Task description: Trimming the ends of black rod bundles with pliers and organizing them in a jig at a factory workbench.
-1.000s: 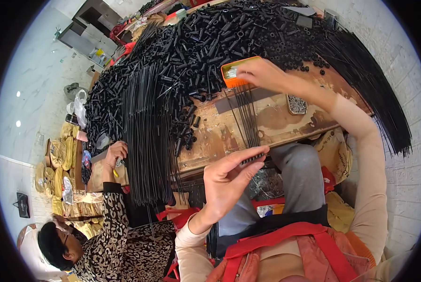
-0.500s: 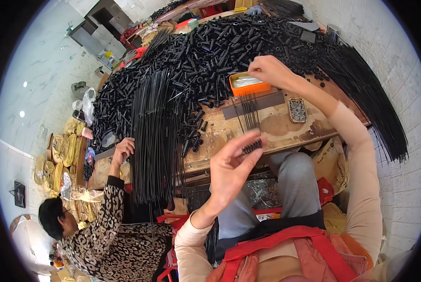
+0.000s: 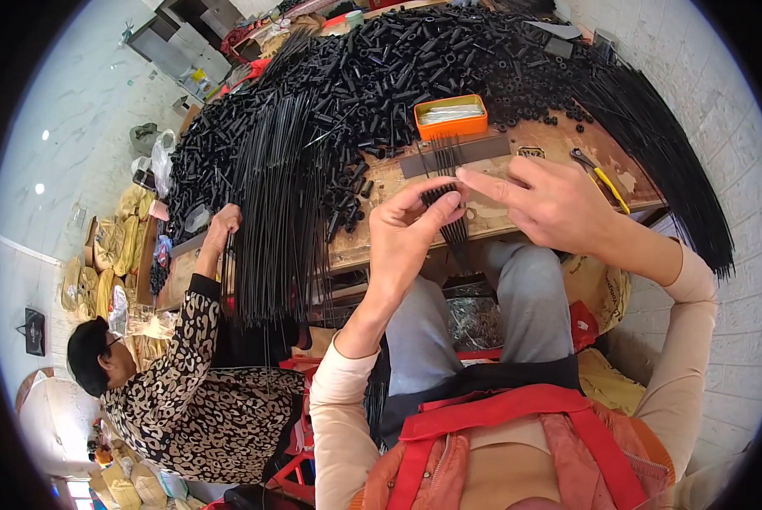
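My left hand (image 3: 406, 225) is closed on a bundle of thin black rods (image 3: 456, 242), thumb and fingers pinching a ridged dark row of them. The rods fan out above and below the grip, over the table's front edge. My right hand (image 3: 551, 200) has come to the top of the bundle. Its index finger reaches to the rods just above the left fingertips, while the other fingers curl in. Anything small at that fingertip is hidden. An orange box (image 3: 453, 127) with pale thin sticks stands beyond the hands.
Black tubes (image 3: 381, 76) are heaped across the wooden table (image 3: 351, 251). Long black rods lie in stacks at left (image 3: 275, 212) and right (image 3: 670, 153). Yellow-handled pliers (image 3: 611, 189), a partly covered tin (image 3: 531, 152) and a dark strip (image 3: 483, 148) are near. A co-worker (image 3: 202, 382) sits left.
My right hand has moved from beside the orange box down to the rods in my left hand. The pliers have come into sight. My left hand has shifted slightly up and left.
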`<act>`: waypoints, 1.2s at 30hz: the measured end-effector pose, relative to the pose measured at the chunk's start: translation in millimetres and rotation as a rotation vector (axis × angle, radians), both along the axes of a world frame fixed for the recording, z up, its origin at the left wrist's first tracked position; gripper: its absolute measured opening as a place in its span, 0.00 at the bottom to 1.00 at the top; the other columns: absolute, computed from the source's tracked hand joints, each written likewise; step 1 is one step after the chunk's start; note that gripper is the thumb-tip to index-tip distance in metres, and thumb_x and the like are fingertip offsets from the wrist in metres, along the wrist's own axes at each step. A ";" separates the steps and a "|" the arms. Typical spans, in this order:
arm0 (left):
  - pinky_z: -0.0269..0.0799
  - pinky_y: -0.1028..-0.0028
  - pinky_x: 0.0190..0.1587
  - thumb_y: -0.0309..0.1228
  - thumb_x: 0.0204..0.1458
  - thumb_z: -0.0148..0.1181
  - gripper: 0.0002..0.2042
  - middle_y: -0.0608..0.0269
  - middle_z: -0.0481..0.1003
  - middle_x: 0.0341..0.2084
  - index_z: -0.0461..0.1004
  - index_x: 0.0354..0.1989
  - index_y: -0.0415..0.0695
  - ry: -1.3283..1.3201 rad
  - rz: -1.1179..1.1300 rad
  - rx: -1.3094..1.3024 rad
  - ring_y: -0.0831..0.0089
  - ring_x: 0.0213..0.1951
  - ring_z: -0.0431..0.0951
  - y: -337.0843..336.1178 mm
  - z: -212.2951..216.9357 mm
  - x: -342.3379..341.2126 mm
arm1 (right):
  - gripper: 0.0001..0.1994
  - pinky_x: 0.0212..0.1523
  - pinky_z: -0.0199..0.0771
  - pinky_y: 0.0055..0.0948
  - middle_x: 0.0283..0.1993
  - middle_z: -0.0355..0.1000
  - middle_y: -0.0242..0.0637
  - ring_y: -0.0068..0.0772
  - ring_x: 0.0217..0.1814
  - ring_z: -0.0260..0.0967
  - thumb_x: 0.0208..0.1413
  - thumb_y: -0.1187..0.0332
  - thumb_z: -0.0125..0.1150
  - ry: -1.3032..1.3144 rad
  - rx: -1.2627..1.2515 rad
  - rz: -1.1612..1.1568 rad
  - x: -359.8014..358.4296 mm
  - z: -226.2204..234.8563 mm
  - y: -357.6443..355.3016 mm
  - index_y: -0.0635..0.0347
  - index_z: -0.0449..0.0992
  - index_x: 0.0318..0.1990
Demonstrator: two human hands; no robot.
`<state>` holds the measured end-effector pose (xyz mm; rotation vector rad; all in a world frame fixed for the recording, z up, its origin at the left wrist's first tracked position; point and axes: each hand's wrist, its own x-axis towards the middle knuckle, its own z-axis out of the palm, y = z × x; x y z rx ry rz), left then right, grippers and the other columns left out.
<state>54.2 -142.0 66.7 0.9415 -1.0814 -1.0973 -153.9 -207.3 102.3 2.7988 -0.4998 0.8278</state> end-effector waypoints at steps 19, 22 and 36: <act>0.81 0.70 0.47 0.20 0.57 0.56 0.10 0.52 0.80 0.37 0.76 0.46 0.34 0.002 0.017 0.001 0.68 0.41 0.81 -2.2 3.8 1.3 | 0.32 0.29 0.70 0.35 0.29 0.62 0.36 0.37 0.28 0.66 0.47 0.79 0.56 -0.024 0.083 0.032 -0.4 -8.7 -2.6 0.50 0.68 0.64; 0.81 0.70 0.47 0.20 0.57 0.56 0.09 0.52 0.80 0.37 0.76 0.46 0.34 0.004 0.002 -0.005 0.68 0.41 0.81 -2.2 0.4 2.5 | 0.30 0.30 0.70 0.35 0.30 0.63 0.36 0.38 0.29 0.67 0.47 0.79 0.55 -0.058 0.132 0.080 -0.7 -13.5 -7.2 0.52 0.69 0.63; 0.81 0.70 0.48 0.20 0.58 0.56 0.09 0.54 0.80 0.34 0.75 0.45 0.34 0.004 -0.027 0.004 0.70 0.40 0.82 -0.5 2.2 6.0 | 0.31 0.30 0.69 0.35 0.29 0.63 0.36 0.38 0.30 0.66 0.47 0.79 0.57 -0.047 0.125 0.118 6.8 -9.0 -6.6 0.52 0.67 0.64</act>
